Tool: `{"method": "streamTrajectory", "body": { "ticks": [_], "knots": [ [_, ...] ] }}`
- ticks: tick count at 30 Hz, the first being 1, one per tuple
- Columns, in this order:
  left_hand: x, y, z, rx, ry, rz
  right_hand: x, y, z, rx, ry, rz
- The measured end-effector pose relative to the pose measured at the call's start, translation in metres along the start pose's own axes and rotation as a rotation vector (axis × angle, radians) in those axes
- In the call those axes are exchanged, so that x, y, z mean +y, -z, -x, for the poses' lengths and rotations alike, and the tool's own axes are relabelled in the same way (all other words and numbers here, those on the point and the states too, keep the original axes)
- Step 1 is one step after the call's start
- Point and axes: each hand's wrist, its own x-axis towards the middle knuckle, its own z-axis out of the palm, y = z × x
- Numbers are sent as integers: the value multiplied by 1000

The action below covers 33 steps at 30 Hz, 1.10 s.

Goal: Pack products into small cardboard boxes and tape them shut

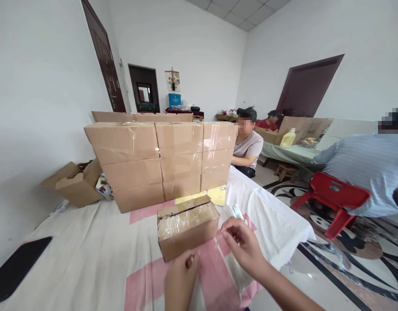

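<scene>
The small cardboard box lies just below the middle of the frame on the cloth-covered surface, its top wrinkled with shiny clear film and its upper left edge looking ragged. The right hand, lower right of centre, pinches a thin strip of clear tape between thumb and forefinger, just beside the box's right end. The left hand, at the bottom of the frame, has its fingers tucked against the box's near face; whether it grips or only braces cannot be told. The main risk, as I judge it, is the strip itself: being thin and nearly invisible, it could fold onto itself, stick to the fingers, or tear short if pulled at an angle. A sharp tug could also peel the paper skin off the cardboard or drag the light box toward the right hand, since only one hand steadies it. The cloth might bunch under a sliding box. The stack of boxes stands close behind, in the middle of the frame, so a hard shove backward could knock the box against it
</scene>
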Motion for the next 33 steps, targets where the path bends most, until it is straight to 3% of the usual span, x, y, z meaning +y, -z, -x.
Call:
{"method": "streamTrajectory", "body": {
  "ticks": [4,6,9,11,14,20,24,29,31,33],
  "knots": [
    [18,34,-9,566,-357,-87,-17,16,-37,-153,57,32],
    [26,49,-22,652,-452,-278,-19,15,-53,-266,87,48],
    [32,61,-43,466,-436,-512,-17,6,-74,-408,119,65],
    [31,63,-53,301,-383,-552,-12,-4,-87,-484,101,59],
    [26,61,-58,198,-314,-545,5,-22,-105,-570,65,58],
    [20,56,-52,207,-294,-534,54,-56,-134,-670,45,99],
    [22,55,-53,213,-283,-519,72,-67,-140,-679,48,127],
    [34,51,-57,221,-283,-562,79,-69,-136,-630,10,57],
    [37,49,-58,221,-280,-580,73,-65,-134,-607,-17,-49],
    [38,47,-59,228,-275,-586,62,-57,-135,-497,-33,-215]
  ]
}}
